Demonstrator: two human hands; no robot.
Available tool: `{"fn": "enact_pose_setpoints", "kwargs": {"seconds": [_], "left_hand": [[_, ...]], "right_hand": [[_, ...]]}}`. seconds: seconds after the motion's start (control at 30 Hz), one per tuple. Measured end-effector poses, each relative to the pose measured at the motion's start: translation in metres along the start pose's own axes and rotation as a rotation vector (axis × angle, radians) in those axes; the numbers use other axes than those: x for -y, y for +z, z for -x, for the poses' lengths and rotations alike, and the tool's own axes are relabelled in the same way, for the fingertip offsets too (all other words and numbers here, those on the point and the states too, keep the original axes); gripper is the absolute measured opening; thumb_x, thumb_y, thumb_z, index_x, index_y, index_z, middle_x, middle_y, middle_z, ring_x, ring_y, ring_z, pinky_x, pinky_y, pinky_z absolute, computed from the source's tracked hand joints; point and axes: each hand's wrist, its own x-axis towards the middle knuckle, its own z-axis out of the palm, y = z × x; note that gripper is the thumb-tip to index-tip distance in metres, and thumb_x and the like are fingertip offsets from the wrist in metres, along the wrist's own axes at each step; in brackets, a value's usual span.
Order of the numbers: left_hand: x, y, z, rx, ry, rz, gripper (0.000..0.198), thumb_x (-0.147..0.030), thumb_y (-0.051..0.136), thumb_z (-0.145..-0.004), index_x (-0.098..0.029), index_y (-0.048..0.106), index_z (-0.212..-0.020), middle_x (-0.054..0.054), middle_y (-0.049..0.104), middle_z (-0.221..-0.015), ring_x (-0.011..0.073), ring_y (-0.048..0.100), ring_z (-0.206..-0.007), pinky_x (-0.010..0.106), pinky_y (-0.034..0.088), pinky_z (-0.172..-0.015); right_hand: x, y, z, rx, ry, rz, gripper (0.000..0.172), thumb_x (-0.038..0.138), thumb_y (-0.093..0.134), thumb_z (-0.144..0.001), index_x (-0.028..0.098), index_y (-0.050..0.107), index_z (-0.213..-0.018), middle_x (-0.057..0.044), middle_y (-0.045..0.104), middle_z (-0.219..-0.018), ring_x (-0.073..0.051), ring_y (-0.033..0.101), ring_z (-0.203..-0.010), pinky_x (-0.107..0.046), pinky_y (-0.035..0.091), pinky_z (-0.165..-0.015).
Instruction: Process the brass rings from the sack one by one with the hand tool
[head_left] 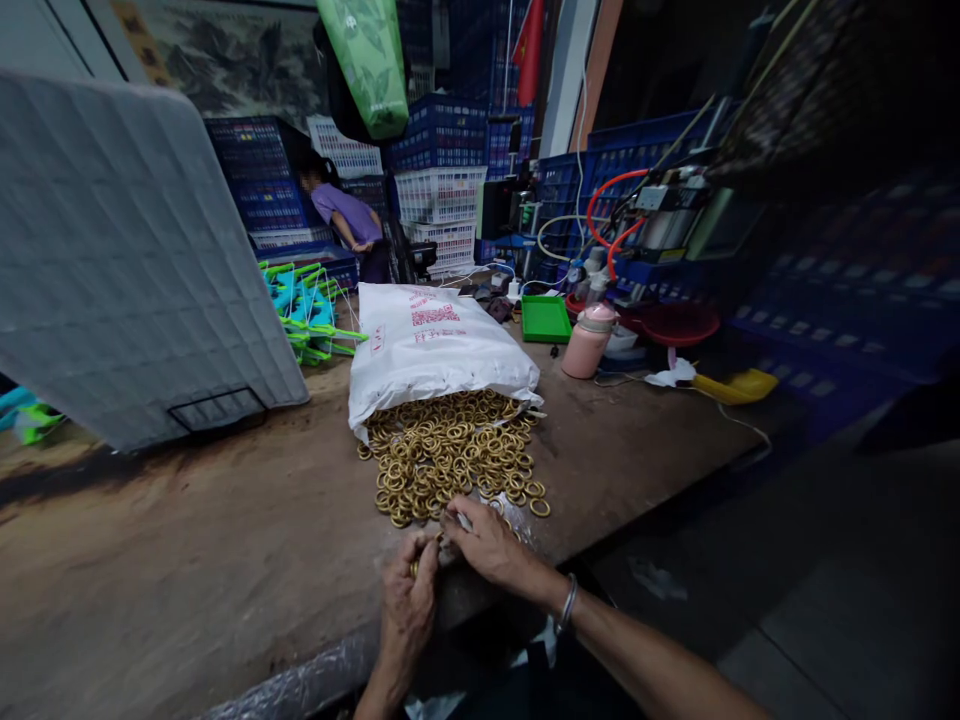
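A heap of brass-coloured rings [457, 450] spills from the mouth of a white sack [442, 345] onto the brown table. My left hand [409, 595] is just in front of the heap, its fingers curled round one or more rings, a bit of brass showing between thumb and fingers. My right hand [484, 540], with a metal bangle on the wrist, sits at the near edge of the heap. Its thumb and fingers are pinched together close to the left hand. What lies between its fingertips is too small to make out. Clear plastic film shows under the rings beside it.
A grey padded panel [135, 260] stands on the left, by green and blue plastic pieces [311, 310]. Behind the sack are a green tray [545, 318], a pink bottle [589, 342] and a red dish [679, 325]. A person in purple [349, 215] is farther back near stacked crates.
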Motion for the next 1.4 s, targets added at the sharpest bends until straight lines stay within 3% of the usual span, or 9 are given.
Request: {"fn": "enact_pose_setpoints", "kwargs": {"seconds": [0.1,0.2,0.33,0.57,0.77,0.9,1.4], "left_hand": [[-0.003,0.002,0.001,0.007,0.187,-0.099,0.012,-0.029,0.066,-0.063,-0.017,0.066,-0.064,0.001,0.061,-0.062,0.0141,0.054,-0.063,0.02,0.041,-0.063],[-0.003,0.003,0.002,0.068,0.034,-0.075,0.018,-0.035,0.063,-0.066,-0.017,0.064,-0.07,-0.002,0.056,-0.055,0.0108,0.049,-0.049,0.018,0.038,-0.046],[0.001,0.003,0.003,0.153,-0.216,0.03,0.027,-0.045,0.058,-0.068,-0.018,0.054,-0.073,-0.007,0.045,-0.048,0.0047,0.034,-0.033,0.015,0.026,-0.032],[0.002,0.0,0.004,0.2,-0.254,0.194,0.026,-0.042,0.057,-0.072,-0.017,0.048,-0.073,-0.008,0.045,-0.052,0.0019,0.034,-0.036,0.013,0.023,-0.035],[0.001,0.004,0.002,0.181,-0.247,0.256,0.027,-0.042,0.058,-0.071,-0.018,0.046,-0.074,-0.008,0.044,-0.052,0.0016,0.034,-0.036,0.013,0.023,-0.035],[0.001,0.005,0.002,0.172,-0.22,0.257,0.026,-0.04,0.059,-0.072,-0.018,0.047,-0.076,-0.008,0.045,-0.052,0.0016,0.036,-0.037,0.013,0.024,-0.036],[0.002,0.004,0.004,0.11,-0.242,0.172,0.026,-0.041,0.06,-0.07,-0.018,0.049,-0.08,-0.008,0.048,-0.051,0.0023,0.039,-0.036,0.012,0.028,-0.035]], "right_hand": [[-0.001,-0.001,-0.001,0.111,0.096,-0.112,0.024,0.028,0.04,-0.08,0.016,0.05,-0.061,0.004,0.045,-0.051,-0.008,0.039,-0.05,-0.019,0.029,-0.049],[-0.003,0.001,-0.002,0.097,0.116,-0.169,0.022,0.027,0.043,-0.078,0.016,0.048,-0.059,0.005,0.042,-0.051,-0.007,0.036,-0.049,-0.018,0.028,-0.048],[-0.004,0.004,-0.001,0.008,0.06,-0.052,0.019,0.029,0.049,-0.074,0.016,0.05,-0.061,0.006,0.042,-0.054,-0.007,0.035,-0.052,-0.018,0.025,-0.049],[-0.003,0.002,-0.003,0.065,0.055,-0.13,0.024,0.027,0.038,-0.082,0.015,0.051,-0.065,0.003,0.048,-0.056,-0.007,0.041,-0.052,-0.018,0.029,-0.05],[-0.013,0.004,0.005,0.048,-0.038,0.22,0.011,0.018,0.044,-0.075,0.017,0.055,-0.074,0.0,0.056,-0.063,-0.01,0.044,-0.057,-0.021,0.024,-0.052],[-0.013,0.006,0.01,0.086,-0.085,0.383,0.019,0.011,0.042,-0.069,0.018,0.054,-0.081,-0.001,0.058,-0.066,-0.011,0.046,-0.057,-0.024,0.021,-0.053],[-0.008,0.009,0.016,0.101,-0.08,0.521,0.023,0.012,0.04,-0.073,0.018,0.049,-0.093,-0.005,0.061,-0.086,-0.017,0.053,-0.077,-0.027,0.027,-0.064]]}}
